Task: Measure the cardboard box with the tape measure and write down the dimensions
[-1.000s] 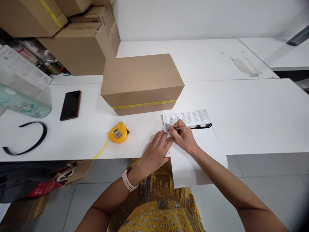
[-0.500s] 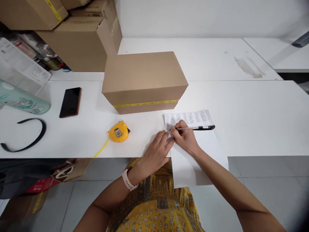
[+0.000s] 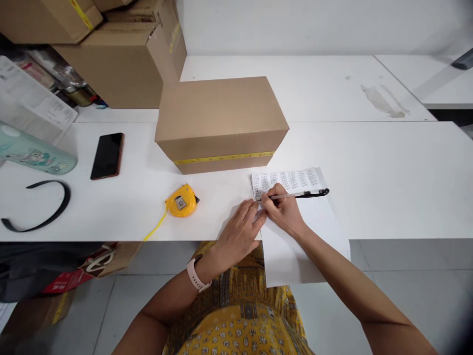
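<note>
A pen with a clear barrel and black cap end is pinched in my right hand. Its tip meets the left side of a white sheet of paper, just under several columns of handwriting. The sheet hangs over the table's front edge. My left hand lies flat with fingers stretched out, its fingertips at the sheet's left edge and close to the right hand. Left of it a yellow tape measure rests on the table, a short length of tape pulled out towards the edge.
Beyond the paper stands a closed cardboard box with a yellow tape band. To the left are a phone, a black headband and a mint-green bottle. More cartons are stacked at the back left of the white table.
The view has shifted very slightly. Both hands, the pen and the paper stay in practically the same place.
</note>
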A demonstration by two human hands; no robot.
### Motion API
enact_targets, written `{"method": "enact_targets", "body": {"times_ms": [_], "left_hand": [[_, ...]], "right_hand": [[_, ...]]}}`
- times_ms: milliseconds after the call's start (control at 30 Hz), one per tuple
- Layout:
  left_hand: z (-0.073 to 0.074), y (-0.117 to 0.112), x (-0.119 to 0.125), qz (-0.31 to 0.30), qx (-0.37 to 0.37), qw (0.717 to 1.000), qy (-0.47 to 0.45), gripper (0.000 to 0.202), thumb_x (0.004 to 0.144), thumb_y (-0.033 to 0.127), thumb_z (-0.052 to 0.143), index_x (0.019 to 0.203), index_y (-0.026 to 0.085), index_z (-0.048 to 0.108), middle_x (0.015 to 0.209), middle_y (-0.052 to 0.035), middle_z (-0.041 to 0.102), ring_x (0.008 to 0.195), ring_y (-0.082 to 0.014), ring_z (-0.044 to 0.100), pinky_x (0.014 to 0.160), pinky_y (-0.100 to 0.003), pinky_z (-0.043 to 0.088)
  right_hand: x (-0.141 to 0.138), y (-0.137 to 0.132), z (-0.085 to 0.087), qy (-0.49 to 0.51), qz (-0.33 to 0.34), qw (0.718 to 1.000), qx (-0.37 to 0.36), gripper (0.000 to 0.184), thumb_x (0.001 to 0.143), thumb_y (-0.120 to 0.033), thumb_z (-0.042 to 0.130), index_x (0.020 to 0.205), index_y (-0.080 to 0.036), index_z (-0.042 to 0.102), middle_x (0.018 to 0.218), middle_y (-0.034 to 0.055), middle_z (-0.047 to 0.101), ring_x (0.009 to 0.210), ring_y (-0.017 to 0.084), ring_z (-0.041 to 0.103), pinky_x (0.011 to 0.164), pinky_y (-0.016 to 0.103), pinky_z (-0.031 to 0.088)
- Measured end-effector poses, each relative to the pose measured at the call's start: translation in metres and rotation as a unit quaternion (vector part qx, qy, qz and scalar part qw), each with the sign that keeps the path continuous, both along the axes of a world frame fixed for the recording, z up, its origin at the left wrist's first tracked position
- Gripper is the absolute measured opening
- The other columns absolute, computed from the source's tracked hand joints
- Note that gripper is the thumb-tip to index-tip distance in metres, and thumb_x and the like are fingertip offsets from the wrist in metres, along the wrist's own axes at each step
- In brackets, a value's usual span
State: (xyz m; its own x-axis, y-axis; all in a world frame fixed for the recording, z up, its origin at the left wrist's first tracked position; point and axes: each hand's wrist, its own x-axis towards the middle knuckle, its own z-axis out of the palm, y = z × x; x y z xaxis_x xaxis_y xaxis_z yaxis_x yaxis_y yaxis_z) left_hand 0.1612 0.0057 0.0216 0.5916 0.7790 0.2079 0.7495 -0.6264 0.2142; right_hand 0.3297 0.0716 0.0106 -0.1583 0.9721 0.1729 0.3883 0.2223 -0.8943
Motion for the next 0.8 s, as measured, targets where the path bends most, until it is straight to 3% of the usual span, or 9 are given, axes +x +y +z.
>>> {"method": "enact_targets", "body": {"times_ms": [367, 800], "left_hand": [[0.0015, 0.0005, 0.0004, 0.002, 0.002, 1.0, 0.001, 0.076, 0.076, 0.029, 0.082, 0.139, 0.005, 0.049, 0.141, -0.0249, 0.053, 0.138, -0.041, 0.047, 0.118, -0.052, 0.041], [-0.0006, -0.0001, 0.0001, -0.001, -0.002, 1.0, 0.005, 0.075, 0.078, 0.03, 0.079, 0.141, 0.007, 0.046, 0.144, -0.0249, 0.051, 0.139, -0.0393, 0.045, 0.117, -0.054, 0.041]], "right_hand": [[-0.0004, -0.001, 0.0058, -0.001, -0.035, 0.999, -0.014, 0.025, 0.091, -0.03, 0.06, 0.072, -0.025, 0.043, 0.059, -0.0065, 0.04, 0.053, 0.012, 0.039, 0.051, 0.028, 0.032], [-0.0012, -0.0002, 0.0068, -0.005, -0.021, 1.0, -0.018, 0.026, 0.091, -0.029, 0.058, 0.071, -0.024, 0.041, 0.058, -0.0064, 0.039, 0.052, 0.011, 0.037, 0.051, 0.027, 0.032]]}}
